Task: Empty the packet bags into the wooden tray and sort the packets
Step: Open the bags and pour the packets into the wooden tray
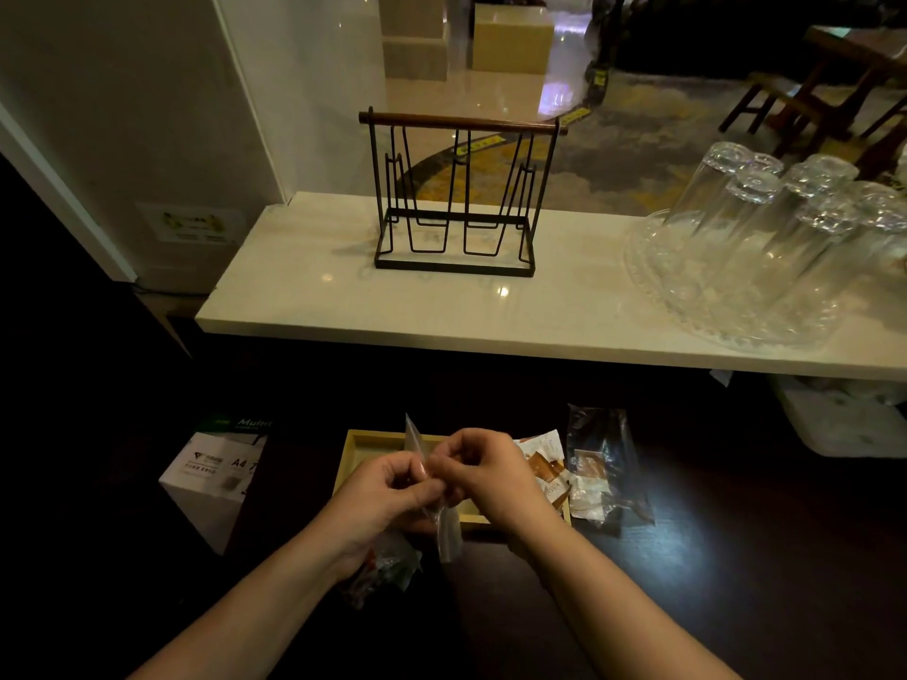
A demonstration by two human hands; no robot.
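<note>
A pale wooden tray (360,441) lies on the dark table in front of me. Both hands hover over it, pinching one thin clear packet bag (449,532) between them: my left hand (387,493) grips its middle, my right hand (483,471) its upper part. The bag's top corner sticks up above my fingers and its lower end hangs down. Brown and white packets (545,468) lie in the tray's right end. Another clear bag of packets (601,463) rests just right of the tray. A crumpled bag with reddish packets (385,569) lies under my left wrist.
A white A4 paper box (211,478) stands left of the tray. Beyond is a marble counter (314,292) with a black wire rack (456,198) and a glass tray of upturned glasses (765,242). A white container (844,419) sits under the counter at right.
</note>
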